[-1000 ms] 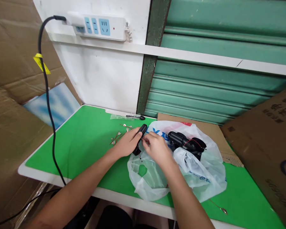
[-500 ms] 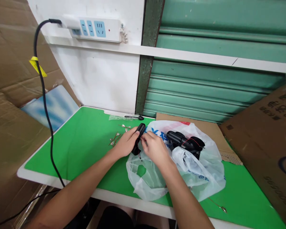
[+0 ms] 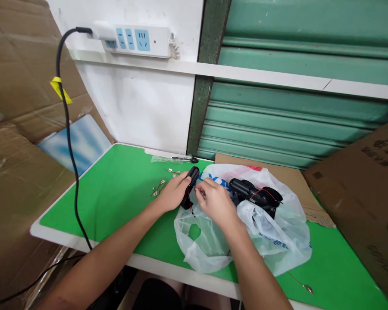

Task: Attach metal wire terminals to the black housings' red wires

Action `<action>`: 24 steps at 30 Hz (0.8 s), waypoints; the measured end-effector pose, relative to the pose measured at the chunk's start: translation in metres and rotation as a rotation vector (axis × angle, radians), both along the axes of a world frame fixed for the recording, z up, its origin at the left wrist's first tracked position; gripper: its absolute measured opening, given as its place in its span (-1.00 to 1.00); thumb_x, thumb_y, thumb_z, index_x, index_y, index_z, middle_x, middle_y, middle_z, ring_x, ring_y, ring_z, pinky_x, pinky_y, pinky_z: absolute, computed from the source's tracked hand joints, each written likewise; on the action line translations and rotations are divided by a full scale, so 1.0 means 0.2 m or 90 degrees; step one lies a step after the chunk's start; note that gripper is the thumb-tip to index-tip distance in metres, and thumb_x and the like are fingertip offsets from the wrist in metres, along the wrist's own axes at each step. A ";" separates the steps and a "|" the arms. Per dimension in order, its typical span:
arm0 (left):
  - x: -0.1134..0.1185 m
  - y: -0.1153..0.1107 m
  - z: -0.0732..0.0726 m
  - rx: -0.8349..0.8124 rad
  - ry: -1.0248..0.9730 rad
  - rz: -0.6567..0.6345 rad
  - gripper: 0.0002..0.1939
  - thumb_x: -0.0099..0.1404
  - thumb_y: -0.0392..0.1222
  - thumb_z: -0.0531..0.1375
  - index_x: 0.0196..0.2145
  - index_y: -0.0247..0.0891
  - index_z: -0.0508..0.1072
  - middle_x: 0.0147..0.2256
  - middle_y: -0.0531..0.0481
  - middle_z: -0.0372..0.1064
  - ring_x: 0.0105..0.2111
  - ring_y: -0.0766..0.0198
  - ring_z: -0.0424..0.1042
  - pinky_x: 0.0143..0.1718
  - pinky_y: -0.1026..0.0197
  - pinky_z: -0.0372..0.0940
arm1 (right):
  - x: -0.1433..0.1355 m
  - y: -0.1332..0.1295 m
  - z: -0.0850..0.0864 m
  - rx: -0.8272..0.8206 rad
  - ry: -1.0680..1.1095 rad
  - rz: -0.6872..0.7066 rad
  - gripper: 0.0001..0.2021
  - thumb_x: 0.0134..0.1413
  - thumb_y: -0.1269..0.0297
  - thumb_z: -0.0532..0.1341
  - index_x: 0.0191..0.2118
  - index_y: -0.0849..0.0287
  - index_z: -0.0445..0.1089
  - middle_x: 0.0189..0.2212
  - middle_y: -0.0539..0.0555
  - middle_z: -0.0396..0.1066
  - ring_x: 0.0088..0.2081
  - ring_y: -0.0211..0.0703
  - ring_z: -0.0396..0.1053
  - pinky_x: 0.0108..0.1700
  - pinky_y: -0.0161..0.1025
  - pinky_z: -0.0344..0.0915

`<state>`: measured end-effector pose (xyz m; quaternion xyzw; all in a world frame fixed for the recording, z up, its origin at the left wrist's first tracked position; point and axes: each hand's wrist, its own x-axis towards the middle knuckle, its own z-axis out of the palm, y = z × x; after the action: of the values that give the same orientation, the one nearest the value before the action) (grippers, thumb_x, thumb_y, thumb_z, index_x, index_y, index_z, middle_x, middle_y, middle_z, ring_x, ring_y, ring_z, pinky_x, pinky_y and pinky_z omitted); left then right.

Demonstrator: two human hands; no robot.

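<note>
My left hand [image 3: 173, 192] is closed round a black plastic housing [image 3: 193, 173], held tilted above the table, its thumb lying along the side. A thin red and dark wire [image 3: 191, 209] dangles from the housing's lower part. Close on the right, my right hand [image 3: 215, 199] has its thumb and forefinger pinched together at the housing's side. Whatever small thing those fingertips hold is too small to make out. Similar black housings [image 3: 255, 192] with a red wire lie on a white plastic bag [image 3: 210, 258] to the right.
Small metal pieces with thin wires [image 3: 158, 188] are scattered on the green tabletop [image 3: 110, 193]; another wired piece [image 3: 308, 289] lies near the front right. A bagged black item [image 3: 190, 159] rests at the back edge. Cardboard boxes [image 3: 358, 189] flank the table; a black cable [image 3: 69, 142] hangs left.
My right fingertips have drawn slightly away from the housing, leaving a small gap. My left hand keeps its grip. The whole view has shifted a little.
</note>
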<state>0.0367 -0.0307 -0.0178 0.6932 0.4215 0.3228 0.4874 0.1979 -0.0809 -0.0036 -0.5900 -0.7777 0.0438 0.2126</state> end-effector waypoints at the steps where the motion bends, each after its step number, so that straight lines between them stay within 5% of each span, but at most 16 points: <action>1: 0.00 0.00 0.00 -0.002 -0.003 -0.006 -0.63 0.43 -0.07 -0.08 -0.07 -0.26 0.45 -0.16 -0.01 0.47 -0.09 0.20 0.37 -0.05 0.24 0.25 | 0.00 0.00 0.00 -0.003 -0.005 0.000 -0.86 0.24 0.47 0.15 -0.31 0.19 0.44 -0.36 0.04 0.41 -0.37 -0.22 0.35 -0.29 -0.30 0.14; 24: 0.02 -0.04 0.00 0.039 -0.012 0.000 -0.61 0.44 -0.05 -0.09 -0.05 -0.27 0.42 -0.09 -0.07 0.45 -0.06 0.17 0.37 0.05 0.17 0.23 | -0.03 0.02 -0.03 0.036 -0.041 0.006 -0.82 0.29 0.46 0.12 -0.30 0.22 0.44 -0.32 0.10 0.44 -0.31 -0.17 0.41 -0.28 -0.27 0.18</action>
<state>0.0399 -0.0379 -0.0171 0.7045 0.4070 0.3424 0.4700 0.1914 -0.0778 -0.0093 -0.5811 -0.7879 0.0035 0.2038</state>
